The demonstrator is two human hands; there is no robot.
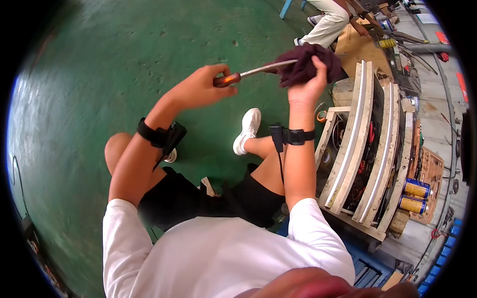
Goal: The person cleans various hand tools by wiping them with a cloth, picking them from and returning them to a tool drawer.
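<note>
My left hand is closed around the reddish-orange handle of a screwdriver, held above the floor in front of my knees. Its long metal shaft points right, and the tip is hidden in a dark maroon cloth. My right hand grips that bunched cloth around the end of the shaft, thumb on top. Both wrists wear black straps with small devices on them.
On my right stands a cabinet of open drawers holding tools. Blue-yellow cans lie beyond it. Another person's light trousers show at the top, near a cardboard sheet. Green floor spreads out on the left.
</note>
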